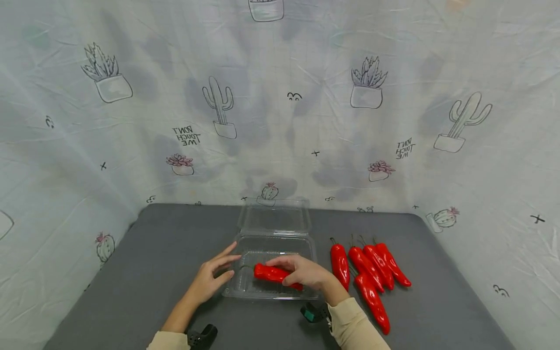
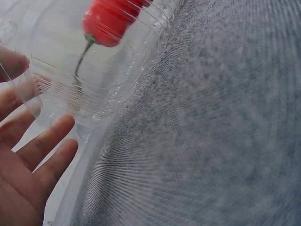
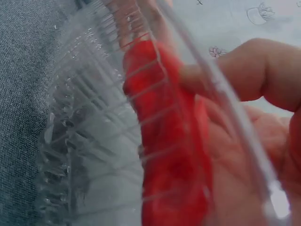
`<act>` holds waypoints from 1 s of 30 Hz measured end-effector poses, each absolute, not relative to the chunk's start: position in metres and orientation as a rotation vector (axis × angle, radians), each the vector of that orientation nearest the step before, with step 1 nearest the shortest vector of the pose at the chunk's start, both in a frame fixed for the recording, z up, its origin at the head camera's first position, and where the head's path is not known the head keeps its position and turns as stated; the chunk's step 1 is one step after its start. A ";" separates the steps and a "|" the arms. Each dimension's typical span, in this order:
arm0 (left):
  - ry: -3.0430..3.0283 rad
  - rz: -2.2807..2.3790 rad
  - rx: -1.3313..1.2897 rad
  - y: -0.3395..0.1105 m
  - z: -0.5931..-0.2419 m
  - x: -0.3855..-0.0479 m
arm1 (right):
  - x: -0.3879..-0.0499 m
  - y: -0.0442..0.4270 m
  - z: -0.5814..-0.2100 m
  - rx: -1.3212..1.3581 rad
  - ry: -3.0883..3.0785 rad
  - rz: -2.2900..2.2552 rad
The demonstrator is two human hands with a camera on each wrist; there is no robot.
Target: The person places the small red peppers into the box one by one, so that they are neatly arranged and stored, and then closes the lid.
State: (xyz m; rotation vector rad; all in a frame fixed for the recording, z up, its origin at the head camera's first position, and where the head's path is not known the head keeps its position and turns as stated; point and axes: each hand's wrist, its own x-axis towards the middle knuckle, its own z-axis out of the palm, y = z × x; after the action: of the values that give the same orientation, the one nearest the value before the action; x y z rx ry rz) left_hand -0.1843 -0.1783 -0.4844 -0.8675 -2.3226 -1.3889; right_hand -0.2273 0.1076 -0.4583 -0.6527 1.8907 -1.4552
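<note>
A red pepper (image 1: 268, 273) lies crosswise inside the clear plastic clamshell box (image 1: 241, 290), its thin stem pointing left. My right hand (image 1: 308, 273) pinches it between thumb and fingers, reaching in over the box's right side. Through the clear wall in the right wrist view, the same pepper (image 3: 164, 136) shows along my fingers. At the box's left rim my left hand (image 1: 209, 281) is spread, its fingers straight and holding nothing. In the left wrist view those fingers (image 2: 51, 143) are beside the plastic wall, with the pepper's stem just beyond.
The box's clear lid (image 1: 274, 217) stands raised at the back, near the patterned cloth (image 1: 297, 121). Several red peppers (image 1: 372, 297) lie on the grey table (image 1: 175, 243) to the right of the box.
</note>
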 end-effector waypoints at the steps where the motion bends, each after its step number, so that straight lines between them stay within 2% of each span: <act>1: -2.325 -1.390 -0.864 -0.179 -0.488 -0.186 | -0.228 0.106 -0.459 -0.651 1.905 -1.435; 9: -2.324 -1.418 -0.871 -0.185 -0.509 -0.193 | -0.230 0.099 -0.466 -0.649 1.951 -1.309; 30: -2.301 -1.382 -0.871 -0.182 -0.499 -0.191 | -0.231 0.096 -0.464 -0.650 1.896 -1.350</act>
State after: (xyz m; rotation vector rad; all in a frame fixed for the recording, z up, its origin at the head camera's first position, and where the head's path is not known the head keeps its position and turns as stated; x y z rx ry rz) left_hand -0.1907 -0.1816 -0.4988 -0.8708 -2.3012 -1.3821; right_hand -0.2308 0.0958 -0.4636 -0.6497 1.8960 -1.3502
